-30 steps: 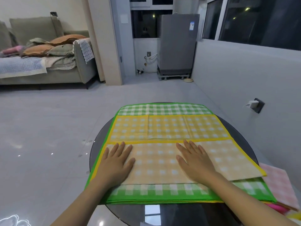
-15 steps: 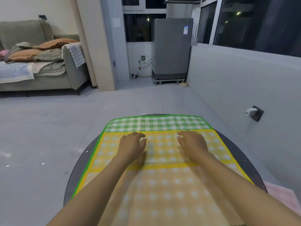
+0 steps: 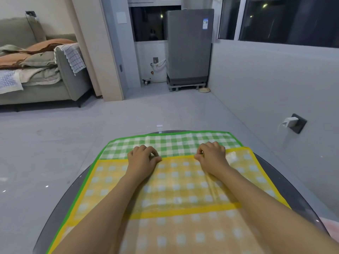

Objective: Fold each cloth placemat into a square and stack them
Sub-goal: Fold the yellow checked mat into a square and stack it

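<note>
Several checked placemats lie stacked flat on a round dark glass table (image 3: 286,187). A yellow placemat (image 3: 176,182) covers most of a green one (image 3: 168,143), whose far strip shows beyond it. A paler orange placemat (image 3: 183,235) lies nearest me on top. Both arms reach across the mats. My left hand (image 3: 143,158) and my right hand (image 3: 212,154) have curled fingers pinching the yellow placemat's far edge, about a hand's width apart from each other.
A pink placemat (image 3: 330,226) shows at the table's right edge. Grey tiled floor surrounds the table. A sofa (image 3: 36,70) piled with cloths stands at the far left, a grey appliance (image 3: 189,46) at the back, and a wall with a plugged socket (image 3: 293,123) at the right.
Both hands left the orange placemat near me and moved forward to the yellow placemat's far edge, where their flat fingers curled onto it. The view tilted forward with them.
</note>
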Tool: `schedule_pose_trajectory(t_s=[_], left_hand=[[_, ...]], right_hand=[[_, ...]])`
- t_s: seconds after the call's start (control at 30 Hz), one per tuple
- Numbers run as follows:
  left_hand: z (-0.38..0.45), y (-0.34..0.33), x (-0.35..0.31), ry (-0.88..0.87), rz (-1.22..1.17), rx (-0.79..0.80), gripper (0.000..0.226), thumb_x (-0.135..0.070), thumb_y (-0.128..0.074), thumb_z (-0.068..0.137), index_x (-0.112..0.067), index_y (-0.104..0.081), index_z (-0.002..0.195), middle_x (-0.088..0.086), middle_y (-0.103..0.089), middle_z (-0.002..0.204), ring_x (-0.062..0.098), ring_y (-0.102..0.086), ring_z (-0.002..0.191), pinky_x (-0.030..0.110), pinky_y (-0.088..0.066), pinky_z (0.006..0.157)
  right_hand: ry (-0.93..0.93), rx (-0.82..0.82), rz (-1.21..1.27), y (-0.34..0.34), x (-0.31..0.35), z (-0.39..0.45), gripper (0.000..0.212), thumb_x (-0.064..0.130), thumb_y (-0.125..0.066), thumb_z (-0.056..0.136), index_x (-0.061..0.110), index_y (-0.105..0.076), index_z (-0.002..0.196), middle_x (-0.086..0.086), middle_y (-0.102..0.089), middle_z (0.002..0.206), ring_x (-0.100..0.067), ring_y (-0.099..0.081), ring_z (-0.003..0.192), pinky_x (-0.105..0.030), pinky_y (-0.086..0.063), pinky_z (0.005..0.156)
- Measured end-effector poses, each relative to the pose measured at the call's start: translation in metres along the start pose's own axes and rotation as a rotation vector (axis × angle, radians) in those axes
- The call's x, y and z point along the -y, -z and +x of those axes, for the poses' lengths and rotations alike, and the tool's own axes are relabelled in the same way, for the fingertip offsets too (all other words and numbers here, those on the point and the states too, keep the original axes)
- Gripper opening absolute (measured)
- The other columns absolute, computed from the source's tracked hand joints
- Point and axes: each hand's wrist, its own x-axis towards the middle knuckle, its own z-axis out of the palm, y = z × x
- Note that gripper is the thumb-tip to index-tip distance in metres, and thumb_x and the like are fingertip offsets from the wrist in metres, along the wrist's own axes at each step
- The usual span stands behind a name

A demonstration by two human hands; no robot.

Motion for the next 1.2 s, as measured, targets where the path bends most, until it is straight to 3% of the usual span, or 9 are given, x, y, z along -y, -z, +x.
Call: schedule_pose_trajectory(t_s=[0.17,0.27,0.37,0.53,0.67,0.8,0.87,1.0,1.2], left_hand=[[-0.001,0.015,-0.006,0.061,-0.102,0.084,0.012,-0.035,-0.062,0.087,-0.024,-0.059,0.084,-0.006,-0.047,0.097,0.017,-0.047,0.105,0.035,-0.026,0.097],[-0.009,0.036,-0.011,0.101,-0.260,0.143,0.011,-0.032,-0.061,0.088,-0.021,-0.057,0.090,-0.007,-0.059,0.089,0.018,-0.058,0.095,0.035,-0.038,0.091],[-0.021,0.069,-0.018,0.065,-0.312,0.123,0.005,-0.029,-0.065,0.086,-0.028,-0.062,0.082,-0.006,-0.065,0.082,0.018,-0.062,0.090,0.031,-0.043,0.081],[-0.060,0.134,-0.045,-0.056,-0.231,0.078,0.015,-0.032,-0.069,0.083,-0.035,-0.064,0.069,-0.011,-0.069,0.079,0.009,-0.062,0.080,0.027,-0.046,0.071],[-0.109,0.174,-0.063,-0.112,-0.116,0.122,0.007,-0.037,-0.072,0.079,-0.035,-0.070,0.073,-0.023,-0.063,0.070,0.005,-0.061,0.073,0.025,-0.046,0.068],[-0.169,0.184,-0.075,-0.149,-0.053,0.180,0.005,-0.039,-0.072,0.078,-0.036,-0.071,0.074,-0.023,-0.063,0.070,-0.001,-0.059,0.069,0.018,-0.044,0.063],[-0.196,0.179,-0.076,-0.156,-0.062,0.228,0.009,-0.040,-0.073,0.077,-0.041,-0.068,0.069,-0.022,-0.065,0.074,0.000,-0.058,0.071,0.023,-0.047,0.067],[-0.231,0.163,-0.070,-0.168,-0.108,0.327,0.007,-0.040,-0.074,0.076,-0.041,-0.069,0.071,-0.018,-0.067,0.080,0.002,-0.058,0.074,0.027,-0.049,0.070],[-0.259,0.132,-0.052,-0.173,-0.150,0.409,0.003,-0.032,-0.076,0.076,-0.035,-0.074,0.076,-0.014,-0.066,0.080,0.001,-0.057,0.075,0.017,-0.043,0.066]], right_hand=[[0.025,-0.067,0.055,0.011,0.007,-0.008,0.014,0.031,-0.053,0.092,0.023,-0.047,0.083,0.009,-0.050,0.092,-0.018,-0.043,0.103,-0.029,-0.021,0.086],[0.050,-0.126,0.140,0.036,0.015,-0.018,0.013,0.027,-0.055,0.091,0.021,-0.048,0.082,0.007,-0.053,0.084,-0.021,-0.046,0.099,-0.030,-0.020,0.085],[0.084,-0.171,0.154,0.068,0.022,-0.033,0.008,0.028,-0.058,0.090,0.020,-0.056,0.088,0.002,-0.061,0.086,-0.022,-0.051,0.099,-0.029,-0.020,0.087],[0.144,-0.203,0.158,0.118,0.029,-0.075,0.011,0.032,-0.061,0.087,0.021,-0.060,0.087,0.003,-0.066,0.088,-0.020,-0.055,0.094,-0.030,-0.028,0.082],[0.150,-0.091,0.110,0.155,0.038,-0.129,0.013,0.037,-0.061,0.086,0.031,-0.052,0.078,0.011,-0.060,0.079,-0.015,-0.054,0.083,-0.027,-0.036,0.066],[0.173,0.037,0.048,0.166,0.038,-0.186,0.014,0.037,-0.062,0.086,0.029,-0.054,0.078,0.013,-0.057,0.070,-0.011,-0.056,0.075,-0.028,-0.039,0.063],[0.174,0.099,0.042,0.162,0.032,-0.211,0.015,0.037,-0.062,0.086,0.030,-0.053,0.077,0.013,-0.058,0.072,-0.009,-0.055,0.074,-0.027,-0.040,0.063],[0.201,0.211,0.094,0.144,0.019,-0.247,0.023,0.032,-0.063,0.086,0.034,-0.047,0.070,0.013,-0.060,0.078,-0.010,-0.056,0.082,-0.030,-0.048,0.074],[0.254,0.277,0.028,0.116,0.008,-0.272,0.015,0.035,-0.060,0.088,0.028,-0.050,0.080,0.012,-0.054,0.088,-0.007,-0.043,0.089,-0.029,-0.041,0.081]])
